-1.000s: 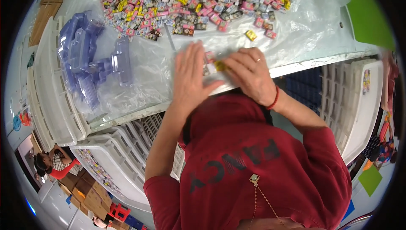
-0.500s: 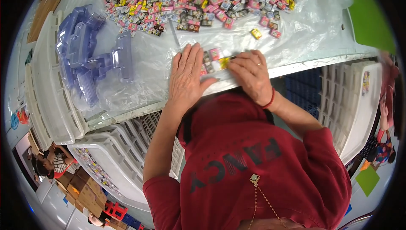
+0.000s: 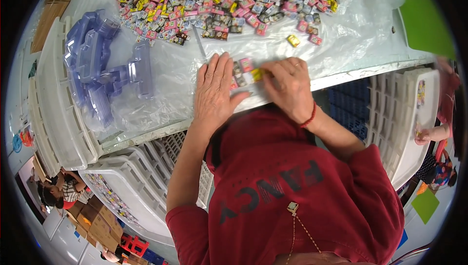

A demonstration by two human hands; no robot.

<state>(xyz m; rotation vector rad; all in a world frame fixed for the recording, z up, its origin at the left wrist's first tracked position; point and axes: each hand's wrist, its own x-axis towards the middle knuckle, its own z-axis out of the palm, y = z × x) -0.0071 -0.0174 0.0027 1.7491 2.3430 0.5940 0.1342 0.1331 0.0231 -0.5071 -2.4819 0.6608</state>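
Observation:
My left hand [image 3: 213,89] lies flat on the clear plastic sheet, fingers stretched out and thumb spread. Against its thumb side sits a small cluster of little box-shaped packs, among them a pink pack [image 3: 245,64] and a grey-brown pack [image 3: 238,72]. My right hand [image 3: 287,85] is curled at the cluster's right side. Its fingertips are closed at the end of a small yellow pack [image 3: 256,75]; the thumb tip is hidden and the fingers slightly blurred. Beyond both hands spreads a large heap of similar packs [image 3: 195,7] in pink, yellow, black and white.
Purple-tinted clear plastic trays [image 3: 90,55] are piled at the left. A lone yellow pack [image 3: 293,40] lies before the heap. White plastic crates [image 3: 131,187] stand below the table edge, with more crates [image 3: 404,119] at the right. Another person's hand [image 3: 431,134] reaches toward those.
My right hand has turned and its fingers have curled more at the yellow pack. My left hand stays in place. Another person's hand has appeared by the right crates.

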